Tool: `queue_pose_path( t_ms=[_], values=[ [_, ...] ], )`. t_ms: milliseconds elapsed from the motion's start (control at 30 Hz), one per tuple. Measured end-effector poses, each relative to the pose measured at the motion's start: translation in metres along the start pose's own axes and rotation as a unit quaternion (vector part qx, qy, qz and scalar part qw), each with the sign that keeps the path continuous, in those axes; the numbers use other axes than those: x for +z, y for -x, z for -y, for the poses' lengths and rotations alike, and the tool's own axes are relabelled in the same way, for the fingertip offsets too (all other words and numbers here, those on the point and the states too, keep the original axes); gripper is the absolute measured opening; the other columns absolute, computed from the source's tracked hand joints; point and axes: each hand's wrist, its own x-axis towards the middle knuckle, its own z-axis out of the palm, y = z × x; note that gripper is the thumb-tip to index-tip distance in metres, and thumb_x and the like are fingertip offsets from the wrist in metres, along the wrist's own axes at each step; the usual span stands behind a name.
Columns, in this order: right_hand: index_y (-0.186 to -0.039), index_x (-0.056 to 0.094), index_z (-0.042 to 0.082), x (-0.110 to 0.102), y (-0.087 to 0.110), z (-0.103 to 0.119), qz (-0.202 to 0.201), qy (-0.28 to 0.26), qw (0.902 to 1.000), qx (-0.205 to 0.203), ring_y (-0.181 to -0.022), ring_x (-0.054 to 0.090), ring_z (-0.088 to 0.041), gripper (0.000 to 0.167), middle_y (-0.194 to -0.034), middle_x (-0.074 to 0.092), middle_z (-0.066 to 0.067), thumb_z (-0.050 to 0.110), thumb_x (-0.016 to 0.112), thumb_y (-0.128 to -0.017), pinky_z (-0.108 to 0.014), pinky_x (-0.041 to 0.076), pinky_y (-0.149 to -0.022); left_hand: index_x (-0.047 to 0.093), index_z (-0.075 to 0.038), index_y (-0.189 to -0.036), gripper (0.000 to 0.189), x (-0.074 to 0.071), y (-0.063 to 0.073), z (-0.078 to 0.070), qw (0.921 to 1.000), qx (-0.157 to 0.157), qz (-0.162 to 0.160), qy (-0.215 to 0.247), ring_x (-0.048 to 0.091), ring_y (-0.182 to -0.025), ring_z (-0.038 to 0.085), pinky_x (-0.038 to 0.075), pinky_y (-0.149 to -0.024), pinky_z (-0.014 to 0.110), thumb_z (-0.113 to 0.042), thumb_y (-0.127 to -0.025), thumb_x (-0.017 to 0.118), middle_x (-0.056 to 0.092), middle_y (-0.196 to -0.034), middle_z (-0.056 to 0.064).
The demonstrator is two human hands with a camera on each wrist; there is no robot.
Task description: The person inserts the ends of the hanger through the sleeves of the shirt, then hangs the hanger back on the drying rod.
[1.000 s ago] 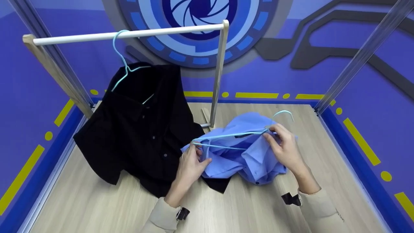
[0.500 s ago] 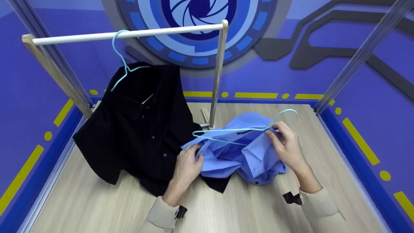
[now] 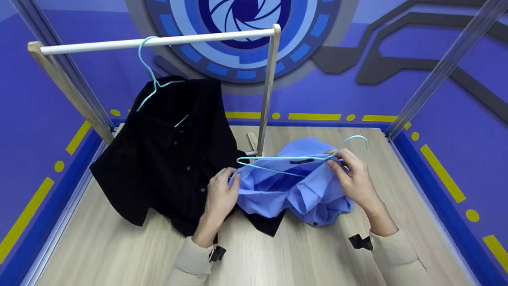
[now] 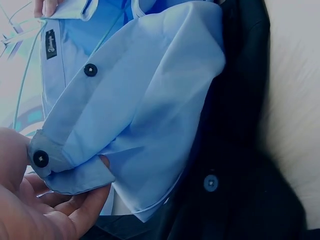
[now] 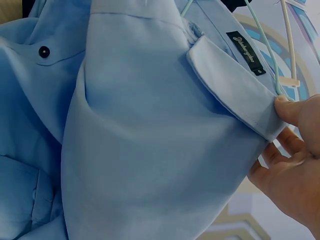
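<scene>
A light blue shirt (image 3: 262,202) lies bunched at the front of the rack, its neck spread and a dark label (image 4: 50,44) showing inside. My left hand (image 3: 222,192) pinches the left end of its collar; in the left wrist view the fingers curl under the collar tip (image 4: 82,176) beside a black button (image 4: 40,159). With my right hand (image 3: 355,182) I grip a pale turquoise hanger (image 3: 278,158) close to its hook, together with the other collar side (image 5: 235,92). One hanger arm lies across the neck opening, its left end above the cloth; the other is hidden.
A black shirt (image 3: 158,159) hangs on a second turquoise hanger (image 3: 151,75) from the white rail (image 3: 214,38) of a wooden rack. Its lower part reaches the wood-grain table (image 3: 309,258) and runs under the blue shirt. Blue panels (image 3: 448,159) stand around the table.
My left hand has let go of the hanger's end, dropped to the blue shirt's collar and drawn it left, widening the neck. The right hand and hanger hook have shifted slightly right.
</scene>
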Motion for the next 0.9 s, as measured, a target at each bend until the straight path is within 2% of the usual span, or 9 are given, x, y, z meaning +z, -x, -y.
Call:
queue_pose_path(
  t_ms=[267, 433, 600, 767, 900],
  values=[
    [-0.115, 0.071, 0.003, -0.004, 0.001, 0.001, 0.027, -0.007, 0.9996, 0.003, -0.098, 0.063, -0.016, 0.034, -0.113, 0.070, -0.010, -0.018, 0.066, -0.090, -0.021, 0.048, -0.082, 0.074, -0.006, -0.101, 0.007, -0.009, -0.010, -0.001, 0.9995, -0.016, -0.020, 0.020, 0.071, -0.095, 0.029, 0.053, -0.082, 0.046, -0.011, -0.096, 0.071, 0.074, -0.098, 0.005],
    [-0.115, 0.071, 0.003, -0.003, 0.001, 0.004, 0.044, -0.010, 0.9990, -0.003, -0.100, 0.063, -0.015, 0.035, -0.114, 0.070, -0.010, -0.020, 0.066, -0.088, -0.019, 0.047, -0.082, 0.073, -0.006, -0.100, 0.006, -0.014, -0.014, -0.002, 0.9981, -0.001, -0.049, 0.038, 0.070, -0.091, 0.025, 0.053, -0.082, 0.045, -0.008, -0.095, 0.072, 0.073, -0.095, 0.004],
    [-0.109, 0.070, -0.002, -0.002, 0.000, 0.012, 0.045, -0.015, 0.9984, -0.031, -0.092, 0.061, -0.020, 0.033, -0.108, 0.070, -0.013, -0.024, 0.065, -0.085, -0.019, 0.046, -0.079, 0.073, -0.005, -0.100, 0.005, -0.017, -0.016, -0.004, 0.9966, 0.015, -0.067, 0.044, 0.070, -0.090, 0.022, 0.053, -0.082, 0.043, -0.006, -0.095, 0.073, 0.073, -0.095, 0.004],
    [-0.107, 0.069, -0.005, -0.003, -0.003, 0.025, 0.058, -0.025, 0.9972, -0.040, -0.092, 0.062, -0.022, 0.031, -0.105, 0.069, -0.014, -0.026, 0.064, -0.085, -0.019, 0.046, -0.081, 0.074, -0.005, -0.100, 0.006, -0.019, -0.017, -0.006, 0.9958, 0.024, -0.082, 0.034, 0.070, -0.093, 0.024, 0.053, -0.083, 0.045, -0.008, -0.095, 0.073, 0.074, -0.097, 0.003],
    [-0.107, 0.070, -0.003, -0.003, -0.002, 0.022, 0.069, -0.019, 0.9963, -0.048, -0.093, 0.062, -0.022, 0.032, -0.105, 0.069, -0.013, -0.025, 0.065, -0.084, -0.018, 0.046, -0.082, 0.074, -0.007, -0.101, 0.006, -0.020, -0.018, -0.009, 0.9950, 0.030, -0.092, 0.022, 0.070, -0.094, 0.025, 0.053, -0.083, 0.045, -0.009, -0.096, 0.073, 0.073, -0.098, 0.002]
  ],
)
